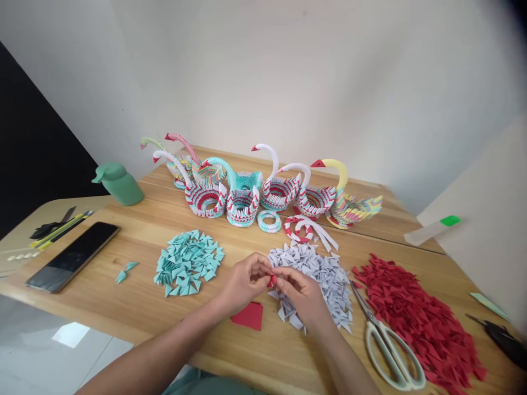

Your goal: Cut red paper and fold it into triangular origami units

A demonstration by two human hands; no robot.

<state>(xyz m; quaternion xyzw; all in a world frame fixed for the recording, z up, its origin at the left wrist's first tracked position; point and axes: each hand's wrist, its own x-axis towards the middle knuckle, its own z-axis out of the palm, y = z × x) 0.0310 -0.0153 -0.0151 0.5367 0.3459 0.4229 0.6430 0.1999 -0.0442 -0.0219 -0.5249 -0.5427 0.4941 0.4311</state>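
Observation:
Between the fingertips of my left hand (247, 280) and my right hand (302, 293) is a small folded piece of red paper (272, 281). Both hands pinch it, close together above the front middle of the table. Under my left wrist lies a flat red paper sheet (249, 316). A heap of white folded paper triangles (329, 274) spreads beneath and behind my right hand. Left of my hands is a pile of teal paper triangles (187, 263). A large heap of red paper triangles (420, 318) lies to the right.
Several paper swans (242, 211) stand at the back, with a teal-white paper ring (269, 221) and a red-white ring (298, 229) before them. Scissors (389, 351) lie at right. A phone (74, 257) and a green jug (119, 184) are at left; a glue tube (430, 230) is far right.

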